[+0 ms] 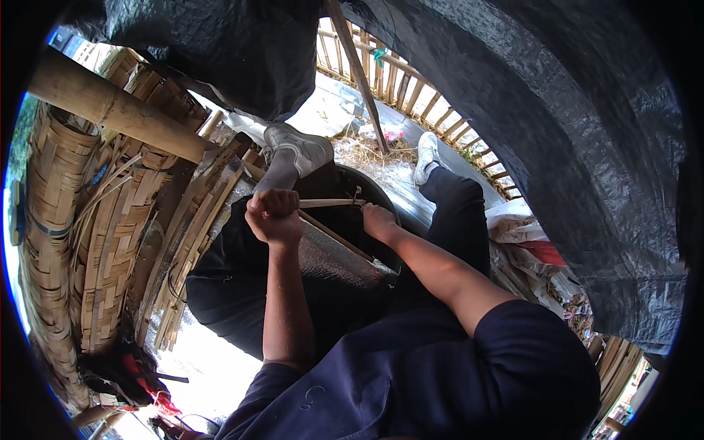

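Observation:
My left hand (275,217) is closed in a fist in front of my left shin. From it a pale, narrow strip, which looks like bamboo (326,202), runs to the right. My right hand (378,221) is closed at the strip's other end, where a small dark piece (358,195) stands up; its kind is too small to tell. Below the strip, a thin stick (334,235) slants down to the right from near my left fist. A grey, rough sheet or pad (330,257) lies over my lap. Beyond my hands is a dark round tub-like thing (345,176), partly hidden.
Woven bamboo panels or baskets (55,242) stand at the left, beneath a thick bamboo pole (110,103). Split bamboo lengths (194,249) lean beside my left leg. A dark tarp (543,132) hangs at the right. A slatted bamboo fence (440,110) lies beyond my shoes.

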{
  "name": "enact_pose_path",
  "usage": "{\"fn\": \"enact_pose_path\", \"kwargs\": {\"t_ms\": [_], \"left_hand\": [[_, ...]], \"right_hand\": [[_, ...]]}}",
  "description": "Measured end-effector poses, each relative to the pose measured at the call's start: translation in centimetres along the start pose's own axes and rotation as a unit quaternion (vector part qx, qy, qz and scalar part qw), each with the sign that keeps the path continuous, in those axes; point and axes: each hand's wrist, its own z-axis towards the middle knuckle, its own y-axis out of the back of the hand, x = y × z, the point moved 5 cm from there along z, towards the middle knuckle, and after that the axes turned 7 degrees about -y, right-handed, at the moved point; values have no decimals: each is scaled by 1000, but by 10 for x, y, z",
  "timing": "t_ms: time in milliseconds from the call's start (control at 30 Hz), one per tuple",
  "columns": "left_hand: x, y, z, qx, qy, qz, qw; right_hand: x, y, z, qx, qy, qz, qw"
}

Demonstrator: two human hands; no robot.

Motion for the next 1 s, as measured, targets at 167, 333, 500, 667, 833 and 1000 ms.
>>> {"fn": "enact_pose_path", "kwargs": {"t_ms": [167, 333, 500, 667, 833, 1000], "left_hand": [[2, 0, -5, 10, 23, -12, 1000], [3, -18, -4, 85, -12, -22, 996], [12, -26, -10, 97, 3, -10, 995], [7, -39, -13, 132, 1, 30, 991], [8, -44, -14, 125, 16, 48, 991], [10, -53, -17, 148, 15, 52, 987]], "right_hand": [[-16, 8, 4, -14, -17, 13, 1000], [-27, 17, 15, -63, -35, 51, 996], [-27, 17, 12, -78, -54, 86, 992], [-25, 9, 15, -81, -51, 33, 995], [-21, 1, 15, -46, -77, -42, 995], [-14, 11, 11, -36, -78, -72, 994]]}}
